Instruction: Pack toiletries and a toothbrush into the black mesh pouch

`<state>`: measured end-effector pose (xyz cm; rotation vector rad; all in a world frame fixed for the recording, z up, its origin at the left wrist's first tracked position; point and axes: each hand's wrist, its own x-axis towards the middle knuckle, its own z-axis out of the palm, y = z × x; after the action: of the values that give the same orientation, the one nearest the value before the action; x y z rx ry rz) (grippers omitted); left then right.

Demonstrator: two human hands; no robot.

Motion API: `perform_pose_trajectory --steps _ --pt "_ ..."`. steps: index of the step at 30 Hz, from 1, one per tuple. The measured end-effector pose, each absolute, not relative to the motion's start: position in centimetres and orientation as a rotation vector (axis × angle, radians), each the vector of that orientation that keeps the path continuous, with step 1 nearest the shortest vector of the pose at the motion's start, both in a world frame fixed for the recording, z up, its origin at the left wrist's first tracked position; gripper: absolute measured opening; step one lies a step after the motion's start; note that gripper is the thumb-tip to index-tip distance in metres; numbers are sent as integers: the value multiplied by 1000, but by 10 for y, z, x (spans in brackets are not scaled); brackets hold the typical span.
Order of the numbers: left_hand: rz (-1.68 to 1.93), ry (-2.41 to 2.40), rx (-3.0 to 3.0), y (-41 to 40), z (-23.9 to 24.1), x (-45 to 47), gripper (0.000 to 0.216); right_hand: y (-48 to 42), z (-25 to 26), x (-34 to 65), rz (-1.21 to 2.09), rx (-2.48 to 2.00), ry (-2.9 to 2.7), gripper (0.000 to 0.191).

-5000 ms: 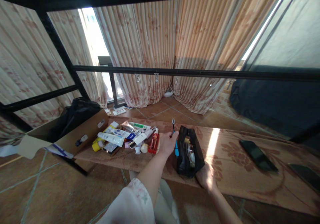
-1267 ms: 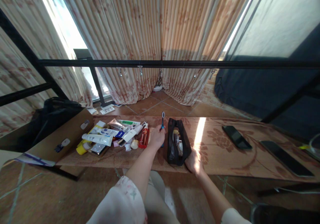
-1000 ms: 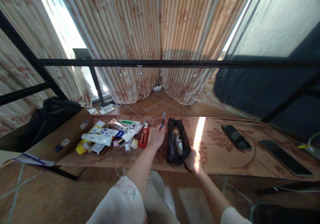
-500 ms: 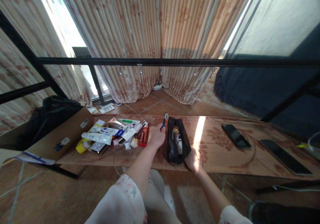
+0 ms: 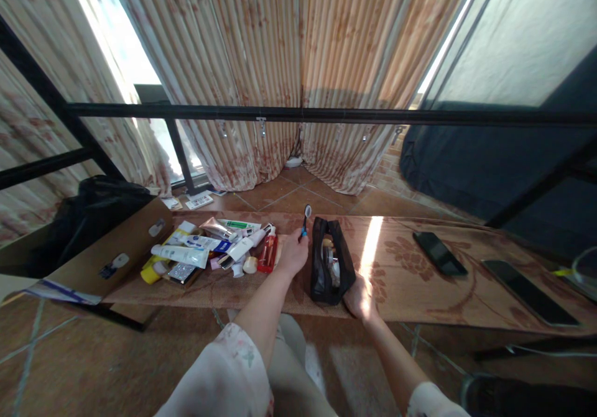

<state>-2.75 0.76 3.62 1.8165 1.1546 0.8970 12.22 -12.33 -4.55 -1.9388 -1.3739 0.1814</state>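
Observation:
In my left hand (image 5: 293, 254) is a slim oval-headed brush (image 5: 306, 213), dark with a pale face and a bit of blue by my fingers. It points up and away, just left of a black mesh cosmetic pouch (image 5: 319, 289). The pouch stands unzipped, with a few small jars or bottles (image 5: 332, 258) inside. At its lower right side, my right hand (image 5: 359, 296) grips the pouch; its fingertips are partly hidden behind the fabric. Left of my left hand lie a red pump bottle (image 5: 267, 252) and a small cream-capped jar (image 5: 250, 265).
A heap of tubes (image 5: 181, 255) and cosmetics covers the table's left part, beside a cardboard box (image 5: 135, 249) with a black bag (image 5: 102, 206). Two dark phones (image 5: 439, 253) lie on the right of the patterned tablecloth (image 5: 396, 286). A black rail (image 5: 280, 114) crosses beyond.
The brush in my left hand has tilted slightly, its head now a little further left and more upright. My right hand and the pouch stay in place.

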Motion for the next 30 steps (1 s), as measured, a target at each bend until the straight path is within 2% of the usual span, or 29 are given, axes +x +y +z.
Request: perform_pose_trajectory --steps 30 --pt "960 1115 1839 3 44 -25 27 -123 -46 123 179 -1941 -1391 23"
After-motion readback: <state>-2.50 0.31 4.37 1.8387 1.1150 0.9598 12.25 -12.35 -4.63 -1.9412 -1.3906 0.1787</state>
